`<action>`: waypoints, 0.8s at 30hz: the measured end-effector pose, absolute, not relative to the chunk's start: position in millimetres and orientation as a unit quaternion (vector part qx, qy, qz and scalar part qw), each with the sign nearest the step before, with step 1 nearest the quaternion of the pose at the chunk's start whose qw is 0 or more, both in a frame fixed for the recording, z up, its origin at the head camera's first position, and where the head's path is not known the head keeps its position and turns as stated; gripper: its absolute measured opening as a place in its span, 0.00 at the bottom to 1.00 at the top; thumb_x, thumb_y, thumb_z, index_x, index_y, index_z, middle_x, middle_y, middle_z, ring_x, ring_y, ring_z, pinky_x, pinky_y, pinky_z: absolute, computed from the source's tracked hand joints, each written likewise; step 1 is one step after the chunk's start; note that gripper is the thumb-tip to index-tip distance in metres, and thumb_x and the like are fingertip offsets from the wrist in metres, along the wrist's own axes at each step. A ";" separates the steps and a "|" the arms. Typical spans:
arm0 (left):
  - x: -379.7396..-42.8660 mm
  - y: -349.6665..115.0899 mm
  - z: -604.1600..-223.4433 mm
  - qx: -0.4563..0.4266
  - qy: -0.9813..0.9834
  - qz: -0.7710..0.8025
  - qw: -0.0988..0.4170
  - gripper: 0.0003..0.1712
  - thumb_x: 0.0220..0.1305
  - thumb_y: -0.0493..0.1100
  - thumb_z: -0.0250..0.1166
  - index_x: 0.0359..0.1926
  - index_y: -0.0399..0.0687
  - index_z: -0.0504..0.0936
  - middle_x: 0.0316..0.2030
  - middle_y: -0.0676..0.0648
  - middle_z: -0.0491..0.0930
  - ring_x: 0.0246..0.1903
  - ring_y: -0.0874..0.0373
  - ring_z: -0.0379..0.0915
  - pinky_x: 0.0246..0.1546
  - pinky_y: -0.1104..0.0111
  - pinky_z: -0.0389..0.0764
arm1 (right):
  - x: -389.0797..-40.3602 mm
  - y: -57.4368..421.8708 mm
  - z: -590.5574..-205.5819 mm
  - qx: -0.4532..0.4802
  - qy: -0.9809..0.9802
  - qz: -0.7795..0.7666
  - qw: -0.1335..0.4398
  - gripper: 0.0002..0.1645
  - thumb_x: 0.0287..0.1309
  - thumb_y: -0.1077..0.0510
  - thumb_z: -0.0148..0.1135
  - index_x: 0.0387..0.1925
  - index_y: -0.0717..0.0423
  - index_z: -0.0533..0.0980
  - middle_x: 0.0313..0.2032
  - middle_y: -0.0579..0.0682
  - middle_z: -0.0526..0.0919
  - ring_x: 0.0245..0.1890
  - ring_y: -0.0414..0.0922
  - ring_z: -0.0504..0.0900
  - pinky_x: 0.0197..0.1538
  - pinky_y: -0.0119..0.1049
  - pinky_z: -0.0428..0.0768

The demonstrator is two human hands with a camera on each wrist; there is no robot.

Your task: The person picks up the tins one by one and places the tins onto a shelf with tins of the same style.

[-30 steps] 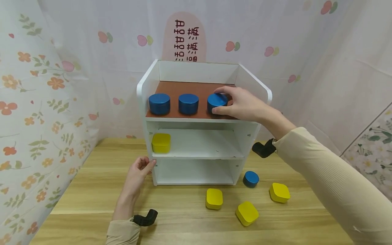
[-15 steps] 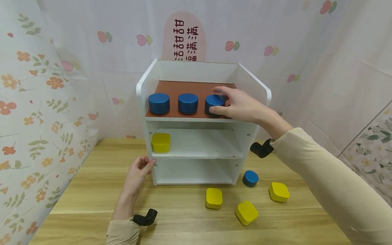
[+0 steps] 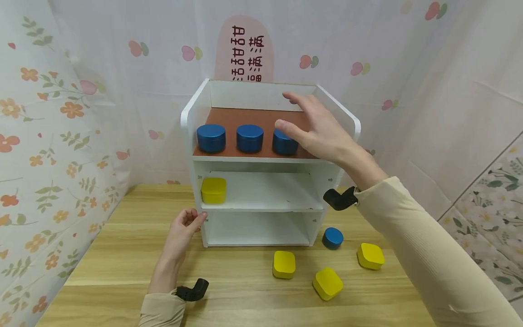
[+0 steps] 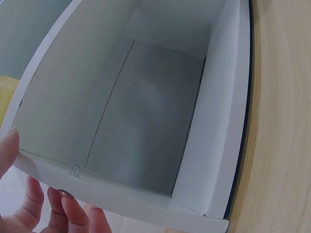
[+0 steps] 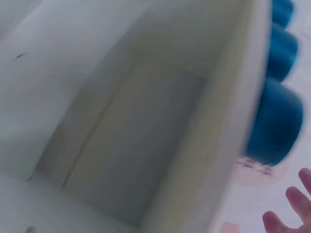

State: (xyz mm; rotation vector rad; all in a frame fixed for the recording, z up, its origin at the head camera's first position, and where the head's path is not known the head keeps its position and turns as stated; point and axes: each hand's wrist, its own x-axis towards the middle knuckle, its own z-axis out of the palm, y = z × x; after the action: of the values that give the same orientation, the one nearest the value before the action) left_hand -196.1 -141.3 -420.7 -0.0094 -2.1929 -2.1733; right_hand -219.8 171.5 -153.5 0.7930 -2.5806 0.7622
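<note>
A white shelf unit with a brown top board stands on the wooden table. Three round blue tins sit in a row on that board: a left tin, a middle tin and a right tin. My right hand hovers over the right tin with fingers spread, holding nothing and hiding part of its lid. Lower left, my left hand grips the unit's left side panel, thumb at the front edge and fingers outside. Just above it, a yellow square tin occupies the middle shelf's left end.
On the table, right of and before the unit, lie a blue tin and three yellow tins, the nearest yellow tin among them. Raised side walls and a back panel border the top board. Patterned curtains hang behind.
My right hand has let go of the right blue tin and risen above it. Before that, the tin shifted slightly left. My left hand stays at the side panel.
</note>
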 end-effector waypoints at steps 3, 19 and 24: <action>-196.4 -141.4 -420.7 -0.004 -0.710 -0.703 0.028 0.19 0.69 0.47 0.63 0.46 0.38 0.66 0.39 0.47 0.69 0.41 0.57 0.66 0.46 0.64 0.71 | -210.8 170.5 -148.2 0.298 -0.886 0.281 0.217 0.36 0.66 0.41 0.58 0.71 0.46 0.63 0.66 0.45 0.65 0.66 0.40 0.61 0.66 0.44 0.61; -195.5 -139.9 -420.0 -0.006 -0.715 -0.699 0.025 0.19 0.70 0.47 0.62 0.47 0.38 0.66 0.41 0.47 0.68 0.42 0.57 0.65 0.46 0.66 0.71 | -141.2 202.2 -160.7 0.367 -0.711 0.444 0.403 0.08 0.59 0.70 0.59 0.40 0.74 0.76 0.39 0.53 0.79 0.42 0.49 0.75 0.52 0.39 0.75; -195.9 -140.5 -420.9 -0.005 -0.711 -0.702 0.025 0.19 0.70 0.47 0.62 0.47 0.38 0.65 0.41 0.47 0.68 0.42 0.57 0.65 0.46 0.66 0.71 | -127.0 217.5 -179.1 0.357 -0.652 0.535 0.402 0.07 0.56 0.73 0.61 0.33 0.79 0.73 0.36 0.57 0.79 0.39 0.50 0.75 0.52 0.39 0.73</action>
State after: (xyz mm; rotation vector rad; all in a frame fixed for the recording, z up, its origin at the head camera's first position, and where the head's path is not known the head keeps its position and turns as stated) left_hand -195.9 -140.5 -420.9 -0.0159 -2.1998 -2.1713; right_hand -127.0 217.5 -179.1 0.9032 -1.6467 1.3519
